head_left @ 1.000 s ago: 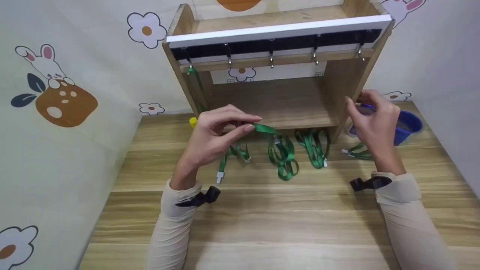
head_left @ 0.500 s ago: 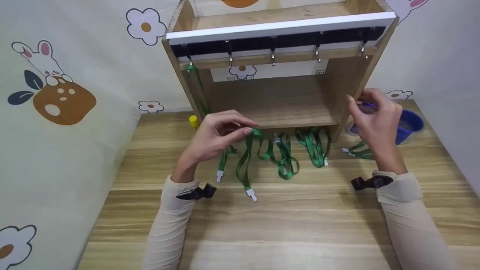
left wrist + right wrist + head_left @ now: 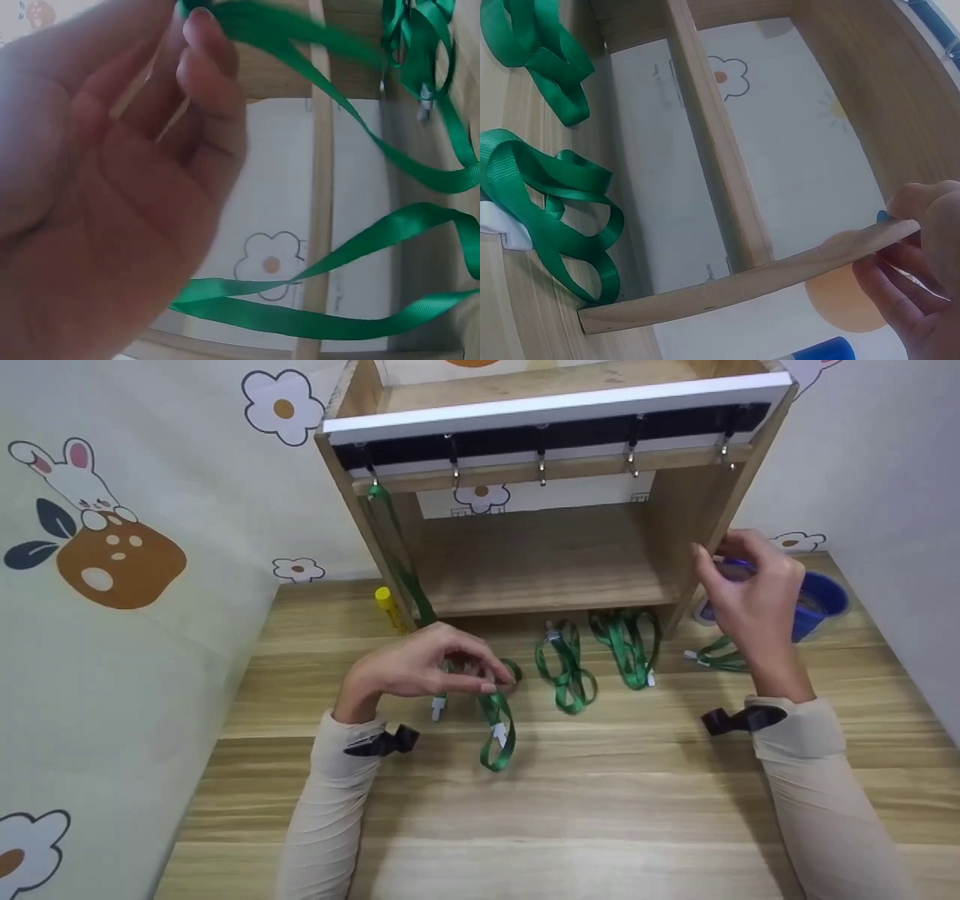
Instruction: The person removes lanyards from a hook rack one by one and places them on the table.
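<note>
Head view shows a wooden hook rack (image 3: 540,547) standing on the worktop (image 3: 570,810) beyond both hands, largest thing in sight. The right hand (image 3: 750,600) is raised beside the rack's outer side panel, fingers curled; the right wrist view shows its fingertips (image 3: 919,225) at the panel's edge, though whether they grip it I cannot tell. Behind that hand sits a blue cup (image 3: 821,604).

The left hand (image 3: 424,667) hovers low over the worktop, fingers bent and drawn together, pinching a green lanyard (image 3: 496,724) between thumb and fingertips; the strap hangs from the fingertips and loops down onto the wood just nearer the person than the hand, its white clip (image 3: 499,733) partway along. The left wrist view confirms the strap (image 3: 330,45) caught at the fingertips (image 3: 202,37).

Between the two hands lie two more lanyards, bunched (image 3: 566,667) (image 3: 628,649), and a further one (image 3: 716,658) lies below the right hand. Another strap (image 3: 397,555) hangs from the rack's hook beyond the left hand, a yellow tube (image 3: 390,606) beside it.
</note>
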Available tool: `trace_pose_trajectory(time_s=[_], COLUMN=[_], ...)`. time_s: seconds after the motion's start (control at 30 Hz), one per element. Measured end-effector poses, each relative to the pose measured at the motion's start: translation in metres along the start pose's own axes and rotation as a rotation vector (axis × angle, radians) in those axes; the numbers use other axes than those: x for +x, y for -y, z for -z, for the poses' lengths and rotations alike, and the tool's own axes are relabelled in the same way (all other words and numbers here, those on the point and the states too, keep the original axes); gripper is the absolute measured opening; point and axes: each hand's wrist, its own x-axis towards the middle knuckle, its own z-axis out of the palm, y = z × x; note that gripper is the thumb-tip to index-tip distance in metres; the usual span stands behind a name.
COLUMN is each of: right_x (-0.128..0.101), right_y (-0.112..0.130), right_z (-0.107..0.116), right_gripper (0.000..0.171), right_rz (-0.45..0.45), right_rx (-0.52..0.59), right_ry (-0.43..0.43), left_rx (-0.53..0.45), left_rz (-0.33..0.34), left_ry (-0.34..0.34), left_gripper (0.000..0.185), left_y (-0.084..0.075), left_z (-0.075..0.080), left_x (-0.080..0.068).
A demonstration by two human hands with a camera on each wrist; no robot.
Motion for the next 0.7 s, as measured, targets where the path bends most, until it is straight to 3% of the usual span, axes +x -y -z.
trace_pose_trajectory(time_s=[0.2, 0.37, 0.5, 0.6, 0.7], right_x=[-0.001, -0.001, 0.000, 0.001, 0.001], right_y=[-0.002, -0.002, -0.002, -0.002, -0.002], right_z=[0.002, 0.002, 0.002, 0.001, 0.000], right_gripper=[0.034, 0.034, 0.034, 0.034, 0.033], right_rz=[-0.033, -0.035, -0.037, -0.025, 0.003], right_rx=[-0.008, -0.018, -0.013, 0.001, 0.019], right_ry=[0.003, 0.007, 0.010, 0.007, 0.001], left_rx=[0.211, 0.286, 0.342, 0.365, 0.434], left_rz=[0.219, 0.340, 0.397, 0.407, 0.418], left_ry=[-0.042, -0.114, -0.284, -0.444, -0.556], left_gripper=[0.022, 0.021, 0.023, 0.024, 0.023], left_y=[0.013, 0.014, 0.009, 0.004, 0.000], left_z=[-0.012, -0.025, -0.031, -0.035, -0.043], left_x=[0.014, 0.023, 0.028, 0.030, 0.030])
